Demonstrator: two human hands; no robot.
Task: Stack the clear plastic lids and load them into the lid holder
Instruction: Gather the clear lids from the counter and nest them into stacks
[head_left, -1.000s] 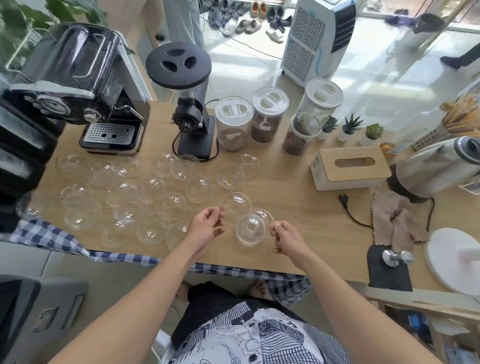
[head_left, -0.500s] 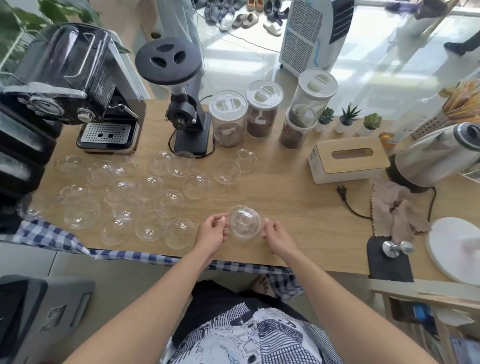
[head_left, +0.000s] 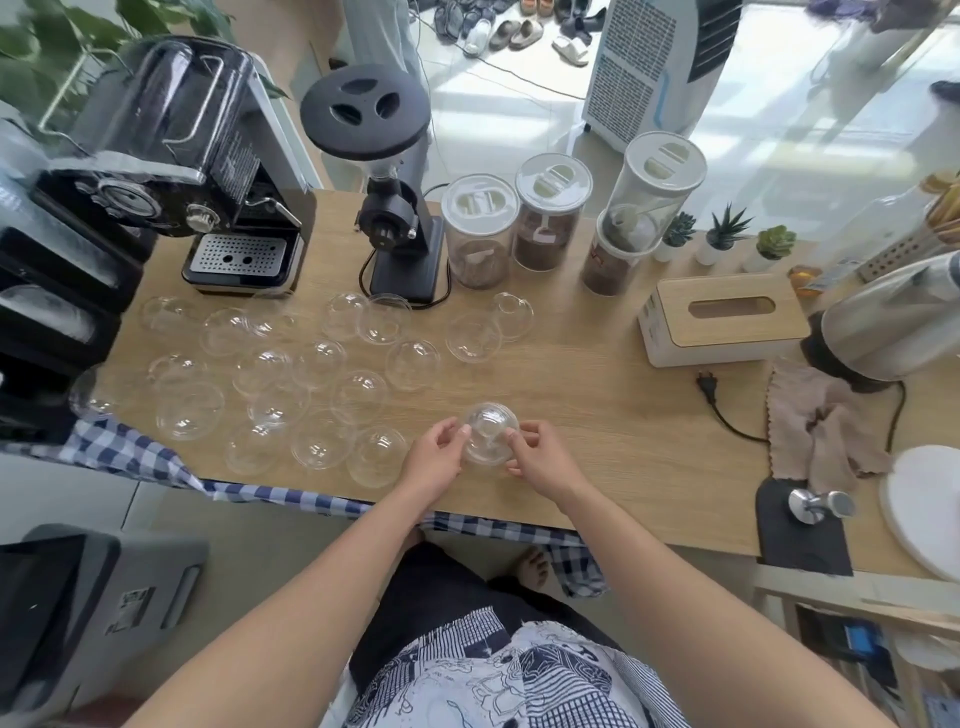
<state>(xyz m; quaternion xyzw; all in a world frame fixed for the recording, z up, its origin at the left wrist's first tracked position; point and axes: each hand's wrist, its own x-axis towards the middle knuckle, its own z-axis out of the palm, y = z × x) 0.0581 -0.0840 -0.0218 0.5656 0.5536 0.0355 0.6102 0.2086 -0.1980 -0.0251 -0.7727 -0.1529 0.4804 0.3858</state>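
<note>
The table (head_left: 597, 395) carries loose lids (head_left: 322, 384) spread left of centre, within reach. Near its front edge, the left hand (head_left: 434, 460) and right hand (head_left: 540, 460) pinch the stack (head_left: 491, 434) at opposite rims, probably to keep nested domes aligned. No holder identifiable.

A small stack of clear domed lids (head_left: 490, 434) is sitting dome-up near the table's front edge, pinched on both sides by fingertips. Some twenty more clear dome lids (head_left: 311, 384) are lying scattered singly across the wooden tabletop to its left, mostly dome-up.
</note>
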